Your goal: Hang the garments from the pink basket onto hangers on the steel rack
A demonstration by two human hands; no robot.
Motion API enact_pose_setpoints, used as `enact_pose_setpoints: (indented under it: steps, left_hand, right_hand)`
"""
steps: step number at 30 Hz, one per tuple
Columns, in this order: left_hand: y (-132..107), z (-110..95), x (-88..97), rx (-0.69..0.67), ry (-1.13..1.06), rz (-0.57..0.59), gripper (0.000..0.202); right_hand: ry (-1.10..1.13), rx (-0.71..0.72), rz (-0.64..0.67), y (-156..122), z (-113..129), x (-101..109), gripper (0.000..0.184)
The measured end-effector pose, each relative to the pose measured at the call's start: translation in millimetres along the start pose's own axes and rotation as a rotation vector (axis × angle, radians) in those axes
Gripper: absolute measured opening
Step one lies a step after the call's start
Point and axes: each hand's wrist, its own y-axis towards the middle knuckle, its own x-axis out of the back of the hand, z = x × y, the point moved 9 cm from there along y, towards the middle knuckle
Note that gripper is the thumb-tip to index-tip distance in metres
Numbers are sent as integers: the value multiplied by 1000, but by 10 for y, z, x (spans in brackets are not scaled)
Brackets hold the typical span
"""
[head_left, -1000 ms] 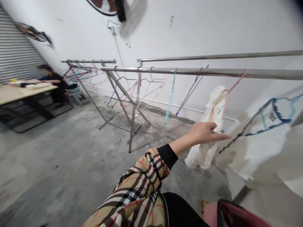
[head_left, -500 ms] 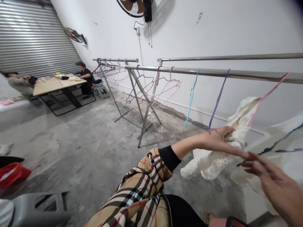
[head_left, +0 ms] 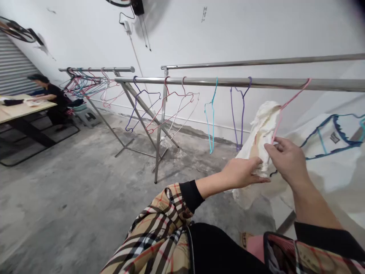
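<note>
A white, frilly cloth garment (head_left: 264,118) hangs bunched on a pink hanger (head_left: 289,101), which is hooked over the front metal rail. My left hand (head_left: 243,171) is closed on the garment's lower part, its thumb on the near face. On the other side, my right hand (head_left: 289,158) pinches the lower end of the pink hanger at the garment's edge. Some of its fingertips are hidden behind the cloth. Just left of the garment hang a purple hanger (head_left: 243,114) and a turquoise hanger (head_left: 212,121), both bare.
The front rail (head_left: 194,81) also carries a dark blue hanger (head_left: 136,102) and a red hanger (head_left: 167,101). Behind it stands another rack (head_left: 94,69) with several hangers. A white piece with blue trim (head_left: 327,137) is at right. A person (head_left: 53,95) sits at a table (head_left: 37,105).
The view has turned right. My right hand has come in from the lower right and now pinches the pink hanger. My left hand has closed on the garment, which is drawn together.
</note>
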Motion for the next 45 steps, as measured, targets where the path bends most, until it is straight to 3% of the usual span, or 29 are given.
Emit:
enact_pose_setpoints:
  steps: [5, 9, 12, 17, 23, 28, 35, 41, 45]
  left_hand:
    - [-179, -9, 44, -184, 180, -147, 25]
    - [-325, 41, 41, -262, 225, -277, 17]
    - [-423, 75, 17, -322, 209, -409, 22]
    - [-583, 121, 17, -398, 107, -594, 23]
    - [-614, 215, 0, -404, 97, -627, 27]
    - [-475, 479, -125, -297, -97, -570, 26]
    - [-68, 843, -248, 2, -588, -431, 17]
    - [250, 1095, -638, 342, -1114, -341, 21]
    - [395, 1097, -783, 363, -1180, -327, 30]
  right_hand:
    - [-239, 49, -113, 24, 206, 0, 20]
    - [-319, 87, -165, 53, 285, -33, 24]
    - [-370, 87, -212, 72, 308, -18, 25]
    - [-337, 79, -265, 109, 346, 38, 23]
    - [-215, 70, -288, 191, 334, 68, 22]
    - [22, 42, -256, 281, 274, 119, 27]
    - [483, -14, -113, 278, 218, 121, 43]
    - [687, -187, -57, 46, 235, 158, 60]
    - [799, -244, -47, -129, 267, 325, 59]
